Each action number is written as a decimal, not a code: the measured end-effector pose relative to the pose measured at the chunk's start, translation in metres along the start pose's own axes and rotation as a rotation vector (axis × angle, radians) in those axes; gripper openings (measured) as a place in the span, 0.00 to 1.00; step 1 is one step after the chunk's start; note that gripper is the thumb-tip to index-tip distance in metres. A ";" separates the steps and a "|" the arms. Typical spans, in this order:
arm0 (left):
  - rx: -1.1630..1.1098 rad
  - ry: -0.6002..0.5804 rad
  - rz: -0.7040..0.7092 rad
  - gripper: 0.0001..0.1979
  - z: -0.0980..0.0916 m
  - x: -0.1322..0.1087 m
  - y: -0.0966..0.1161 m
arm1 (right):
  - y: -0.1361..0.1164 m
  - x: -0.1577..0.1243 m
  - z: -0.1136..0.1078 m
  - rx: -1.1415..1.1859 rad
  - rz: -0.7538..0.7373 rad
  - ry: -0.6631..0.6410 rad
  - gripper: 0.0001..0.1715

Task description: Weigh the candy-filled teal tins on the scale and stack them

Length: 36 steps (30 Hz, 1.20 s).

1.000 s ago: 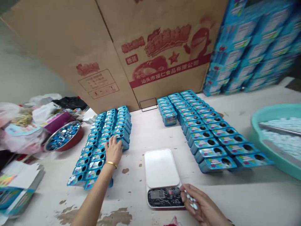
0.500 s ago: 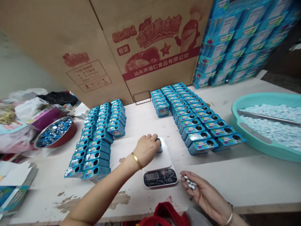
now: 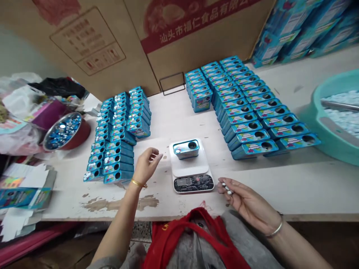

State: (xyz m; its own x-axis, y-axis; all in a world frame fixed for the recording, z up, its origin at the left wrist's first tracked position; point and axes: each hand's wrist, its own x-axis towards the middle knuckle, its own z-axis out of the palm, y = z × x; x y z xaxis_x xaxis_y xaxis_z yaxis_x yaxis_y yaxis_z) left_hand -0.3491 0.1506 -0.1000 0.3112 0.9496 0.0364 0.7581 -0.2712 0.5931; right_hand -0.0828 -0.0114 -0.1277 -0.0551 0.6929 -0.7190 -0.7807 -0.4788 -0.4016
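A blue tin [image 3: 186, 150] with a round hole in its top stands on the white kitchen scale [image 3: 190, 170]. Left of the scale, my left hand [image 3: 146, 164] hovers above the table with its fingers apart and nothing in them. My right hand [image 3: 244, 200] is palm up to the right of the scale display, fingers curled around several small white candies [image 3: 227, 189]. Rows of similar blue tins stand on both sides, one group at the left [image 3: 117, 149] and a larger one at the right [image 3: 241, 116].
A red bowl [image 3: 84, 130] of shiny blue pieces sits at the left beside plastic bags [image 3: 22, 97]. At the right is a turquoise basin [image 3: 322, 123] of pale candies with a metal rod. Cardboard boxes [image 3: 196, 48] stand behind, near stacked blue packs [image 3: 297, 33].
My left hand has let go of the tin on the scale and moved left. My right hand still holds the candies. The view has tilted downward.
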 end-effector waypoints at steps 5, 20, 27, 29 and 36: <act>-0.089 -0.053 -0.165 0.10 0.030 -0.033 -0.043 | -0.007 -0.001 0.005 -0.153 -0.031 0.028 0.17; -0.087 -0.045 -0.132 0.11 0.036 -0.033 -0.055 | -0.077 0.008 0.086 -1.055 -0.459 -0.121 0.16; -0.075 -0.012 -0.139 0.12 0.038 -0.033 -0.057 | -0.096 0.025 0.128 -1.757 -0.773 -0.164 0.09; -0.070 -0.006 -0.138 0.12 0.039 -0.034 -0.058 | -0.096 0.031 0.131 -1.847 -0.793 -0.183 0.10; -0.038 0.022 -0.130 0.10 0.043 -0.033 -0.057 | -0.094 0.042 0.132 -1.913 -0.833 -0.235 0.11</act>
State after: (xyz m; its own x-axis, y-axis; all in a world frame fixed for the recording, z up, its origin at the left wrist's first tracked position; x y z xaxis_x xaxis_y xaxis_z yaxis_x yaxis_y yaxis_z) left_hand -0.3786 0.1278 -0.1696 0.1990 0.9797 -0.0255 0.7688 -0.1399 0.6240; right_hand -0.0941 0.1337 -0.0452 -0.2917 0.9517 -0.0959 0.8000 0.1877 -0.5699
